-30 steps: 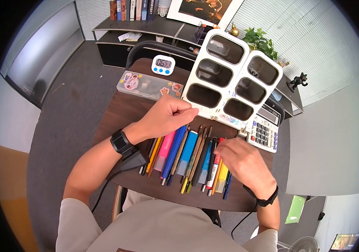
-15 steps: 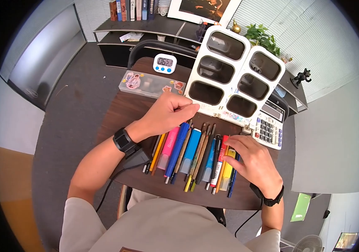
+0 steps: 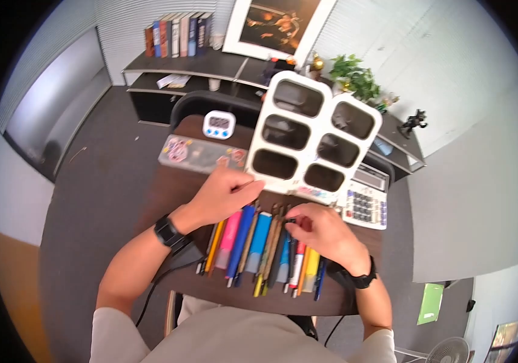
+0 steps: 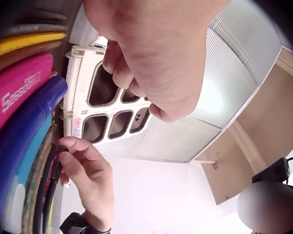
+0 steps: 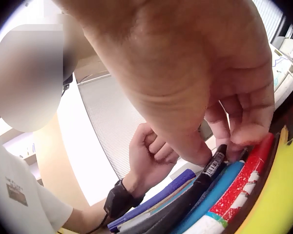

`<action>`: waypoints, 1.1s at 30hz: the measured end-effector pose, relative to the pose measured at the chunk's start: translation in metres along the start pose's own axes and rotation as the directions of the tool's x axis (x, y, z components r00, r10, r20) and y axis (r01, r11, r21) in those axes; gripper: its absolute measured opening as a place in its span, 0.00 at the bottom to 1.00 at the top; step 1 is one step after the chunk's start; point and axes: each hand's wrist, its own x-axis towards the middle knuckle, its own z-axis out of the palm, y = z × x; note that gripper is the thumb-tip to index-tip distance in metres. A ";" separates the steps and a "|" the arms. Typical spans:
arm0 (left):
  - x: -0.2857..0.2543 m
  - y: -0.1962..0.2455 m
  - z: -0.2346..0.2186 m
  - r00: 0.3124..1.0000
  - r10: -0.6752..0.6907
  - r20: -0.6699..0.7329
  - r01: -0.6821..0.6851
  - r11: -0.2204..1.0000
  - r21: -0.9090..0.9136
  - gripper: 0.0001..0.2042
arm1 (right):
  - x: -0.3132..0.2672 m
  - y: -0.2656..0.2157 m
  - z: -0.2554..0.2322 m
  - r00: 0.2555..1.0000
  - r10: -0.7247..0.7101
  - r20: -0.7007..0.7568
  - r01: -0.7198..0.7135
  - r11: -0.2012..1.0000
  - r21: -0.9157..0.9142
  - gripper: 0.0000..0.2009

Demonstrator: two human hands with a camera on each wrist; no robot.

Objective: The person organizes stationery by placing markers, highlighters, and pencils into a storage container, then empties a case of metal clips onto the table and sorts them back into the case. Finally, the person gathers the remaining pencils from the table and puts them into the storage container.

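Note:
A row of pens, pencils and highlighters lies side by side on the dark wooden table (image 3: 168, 189). My right hand (image 3: 325, 236) is over the right part of the row, thumb and fingertips pinching the top end of a black pen (image 5: 215, 168). Beside that pen lie a red-and-white marker (image 5: 254, 170) and a yellow highlighter (image 3: 311, 266). Above the row's left part hovers my left hand (image 3: 225, 195), fingers curled into a fist with nothing visible in it. Below it are a pink highlighter (image 4: 24, 92) and a thick blue pen (image 4: 34, 126).
Behind the row stands a white organizer (image 3: 313, 139) with dark compartments. A stickered pencil case (image 3: 201, 155) and a white timer (image 3: 219, 124) are to its left, a calculator (image 3: 365, 206) to its right. A black cable (image 3: 156, 281) runs from the left wrist.
My right hand lifted off rightward with fingers spread, then came back left and now pinches the black pen. My left hand keeps its fist over the row. The head view has tilted up.

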 end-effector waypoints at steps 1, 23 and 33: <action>0.000 0.000 0.000 1.000 0.030 0.006 -0.030 1.000 -0.007 0.25 | 0.000 -0.002 -0.006 1.000 0.024 0.013 -0.025 0.998 0.057 0.11; -0.005 -0.015 0.000 0.994 -0.109 0.023 0.110 0.992 -0.066 0.26 | 0.050 0.027 -0.092 0.578 -0.464 -0.671 0.116 0.861 -0.495 0.08; -0.007 -0.024 0.002 0.992 -0.124 -0.008 0.122 0.985 -0.118 0.25 | 0.052 0.031 -0.088 0.598 -0.470 -0.649 0.106 0.850 -0.517 0.12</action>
